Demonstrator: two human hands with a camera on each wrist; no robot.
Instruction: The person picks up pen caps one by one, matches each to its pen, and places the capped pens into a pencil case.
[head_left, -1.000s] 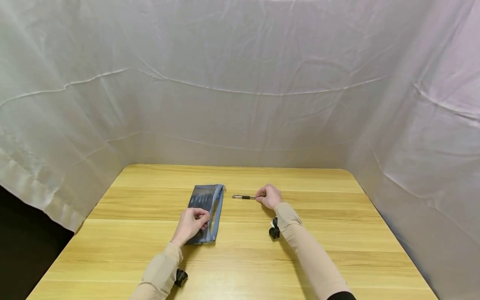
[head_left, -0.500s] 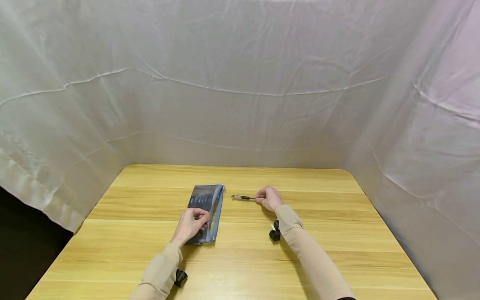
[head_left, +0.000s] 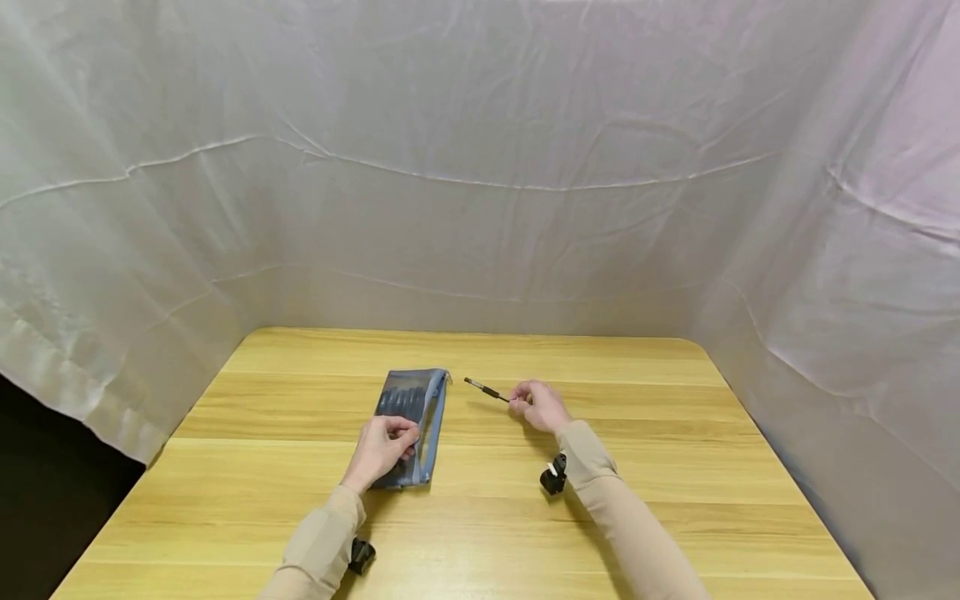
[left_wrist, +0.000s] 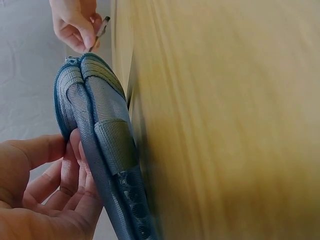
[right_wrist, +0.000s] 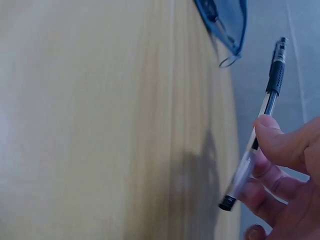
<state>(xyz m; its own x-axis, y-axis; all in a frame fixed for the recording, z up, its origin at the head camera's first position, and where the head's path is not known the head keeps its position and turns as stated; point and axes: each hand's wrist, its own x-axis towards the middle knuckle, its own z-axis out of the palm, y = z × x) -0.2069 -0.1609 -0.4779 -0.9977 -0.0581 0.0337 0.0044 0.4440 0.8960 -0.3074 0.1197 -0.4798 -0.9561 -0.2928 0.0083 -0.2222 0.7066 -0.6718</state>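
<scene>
A blue mesh zip pouch lies on the table, its zipped side open toward the right. Several dark pens show inside it. My left hand pinches the pouch's upper edge between thumb and fingers, holding the mouth apart. To the right of the pouch, my right hand pinches a clear pen with black ends between thumb and fingers. The pen is held just above the table, its capped end pointing left and away, apart from the pouch. In the left wrist view the right hand appears beyond the pouch.
The wooden table spreads around both hands. A pale cloth curtain hangs behind and at both sides of it. A small black camera sits on the right wrist, another camera on the left.
My right hand has shifted slightly toward me, and the pen has tilted so its left end points farther away. The left hand and the pouch have stayed in place.
</scene>
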